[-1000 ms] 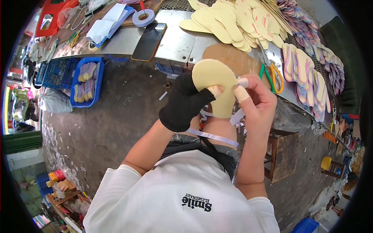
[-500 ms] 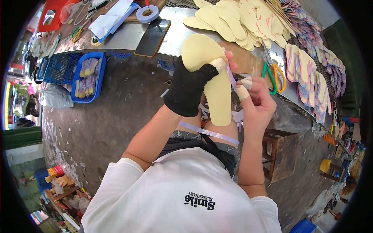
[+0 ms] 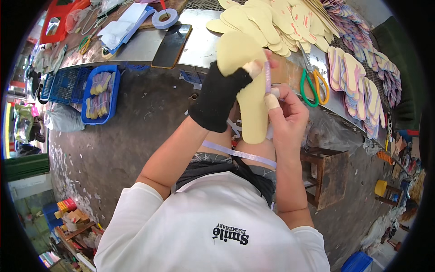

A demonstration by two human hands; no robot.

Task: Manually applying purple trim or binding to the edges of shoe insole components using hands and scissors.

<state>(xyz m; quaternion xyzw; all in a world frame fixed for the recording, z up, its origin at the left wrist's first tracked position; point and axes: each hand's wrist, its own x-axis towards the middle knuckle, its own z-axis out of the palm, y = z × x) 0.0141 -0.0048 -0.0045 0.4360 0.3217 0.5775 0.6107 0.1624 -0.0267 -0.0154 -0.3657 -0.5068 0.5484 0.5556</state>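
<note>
My left hand [image 3: 226, 90], in a black fingerless glove, is closed on a pale yellow insole [image 3: 253, 113], its thumb across the middle and its fingertips showing past the right edge. A shiny lilac ribbon [image 3: 267, 78] runs along that edge. Between the taped thumb and finger of my right hand [image 3: 287, 109], the ribbon's lower part is pinched against the insole's side. More lilac ribbon [image 3: 253, 157] lies across my thighs. The insole is held above my lap, wide end away from me.
On the metal bench lie a phone [image 3: 171, 46], a tape roll [image 3: 165, 19], loose yellow insoles [image 3: 253, 25], green-and-orange scissors [image 3: 309, 81] and edged insoles [image 3: 351, 75]. A blue basket [image 3: 100, 119] with bundled insoles stands left; a wooden stool [image 3: 333, 179] stands right.
My right hand has moved left and slightly down, close against the insole's edge. The ribbon, which stood off at a slant, now lies straighter along that edge. The view has shifted slightly.
</note>
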